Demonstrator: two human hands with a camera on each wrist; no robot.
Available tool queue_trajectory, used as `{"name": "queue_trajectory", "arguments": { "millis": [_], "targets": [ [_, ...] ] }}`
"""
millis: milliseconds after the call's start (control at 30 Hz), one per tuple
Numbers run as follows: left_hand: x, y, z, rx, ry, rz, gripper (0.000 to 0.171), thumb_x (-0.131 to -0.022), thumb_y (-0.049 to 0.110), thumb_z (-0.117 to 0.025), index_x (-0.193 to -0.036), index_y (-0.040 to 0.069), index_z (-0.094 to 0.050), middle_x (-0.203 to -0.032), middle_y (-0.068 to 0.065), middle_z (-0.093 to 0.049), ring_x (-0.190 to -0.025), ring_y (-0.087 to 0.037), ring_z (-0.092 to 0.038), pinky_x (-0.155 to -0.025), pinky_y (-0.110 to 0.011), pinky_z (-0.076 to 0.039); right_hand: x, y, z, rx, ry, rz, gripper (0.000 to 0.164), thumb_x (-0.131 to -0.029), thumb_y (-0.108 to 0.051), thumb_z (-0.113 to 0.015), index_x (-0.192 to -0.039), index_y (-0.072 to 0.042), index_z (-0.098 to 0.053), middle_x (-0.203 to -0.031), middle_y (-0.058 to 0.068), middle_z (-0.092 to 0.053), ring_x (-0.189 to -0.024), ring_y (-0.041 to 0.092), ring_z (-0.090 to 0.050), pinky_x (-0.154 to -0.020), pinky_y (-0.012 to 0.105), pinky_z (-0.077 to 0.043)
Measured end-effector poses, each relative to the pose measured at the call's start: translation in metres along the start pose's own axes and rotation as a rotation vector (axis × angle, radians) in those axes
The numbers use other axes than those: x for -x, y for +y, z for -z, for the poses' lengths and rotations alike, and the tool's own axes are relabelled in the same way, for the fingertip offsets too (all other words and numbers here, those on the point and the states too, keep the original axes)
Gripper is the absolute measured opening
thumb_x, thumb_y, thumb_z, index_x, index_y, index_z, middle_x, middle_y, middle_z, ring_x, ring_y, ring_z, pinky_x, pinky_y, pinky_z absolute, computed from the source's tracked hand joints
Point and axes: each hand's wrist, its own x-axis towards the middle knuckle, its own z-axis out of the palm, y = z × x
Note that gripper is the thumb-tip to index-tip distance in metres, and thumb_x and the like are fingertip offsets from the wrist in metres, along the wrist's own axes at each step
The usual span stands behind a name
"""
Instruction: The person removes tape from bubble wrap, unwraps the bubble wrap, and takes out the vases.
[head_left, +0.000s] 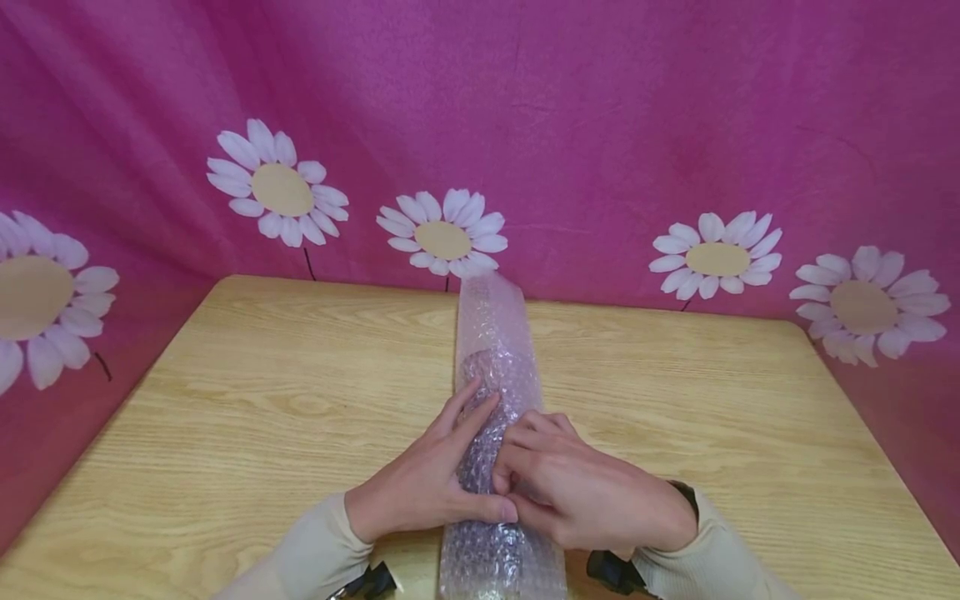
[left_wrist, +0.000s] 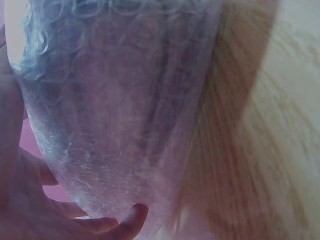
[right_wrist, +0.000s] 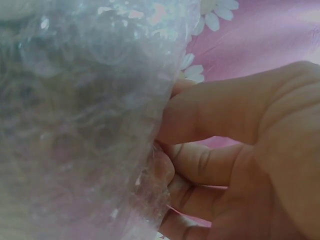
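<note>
A long bundle of bubble wrap (head_left: 498, 321) runs lengthwise over the middle of the table, from the near edge to the back. Something darker shows through its layers, but its kind is hidden. My left hand (head_left: 423, 487) rests on the wrap's left side with its fingers spread and thumb stretched across the top; in the left wrist view its fingers (left_wrist: 134, 220) lie along the wrap (left_wrist: 115, 110). On the other side, my right hand (head_left: 588, 492) has its fingers curled and pinches the wrap's edge. The right wrist view shows thumb and fingers meeting at that edge of the wrap (right_wrist: 85, 115).
A light wood-grain table (head_left: 285, 392) lies under the bundle. Pink cloth (head_left: 585, 125) printed with white daisies rises behind the table and along both sides. The wrap's far end reaches the table's back edge. Dark straps with black pieces (head_left: 615, 571) sit at both wrists.
</note>
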Motion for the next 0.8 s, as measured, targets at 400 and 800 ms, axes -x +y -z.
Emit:
{"name": "queue_trajectory", "arguments": {
  "millis": [400, 800],
  "targets": [
    [0.0006, 0.0008, -0.0004, -0.006, 0.005, -0.007, 0.119, -0.078, 0.079, -0.071, -0.168, 0.026, -0.013, -0.177, 0.004, 0.008, -0.159, -0.037, -0.024, -0.121, -0.060, -0.038, 0.0005, -0.0006, -0.0003, 0.017, -0.001, 0.008, 0.010, -0.098, -0.021, -0.068, -0.092, -0.024, -0.060, -0.088, -0.017, -0.053, -0.097, 0.003, -0.043, -0.091, 0.030, -0.040],
    [0.0004, -0.0001, -0.0008, -0.022, 0.014, -0.022, 0.121, -0.076, 0.084, -0.066, -0.168, 0.026, -0.014, -0.177, 0.002, 0.006, -0.159, -0.037, -0.025, -0.121, -0.060, -0.039, -0.0004, -0.0007, 0.0001, 0.020, -0.013, 0.010, 0.011, -0.099, -0.021, -0.067, -0.092, -0.024, -0.059, -0.088, -0.018, -0.052, -0.097, 0.003, -0.044, -0.091, 0.031, -0.041]
  ]
}}
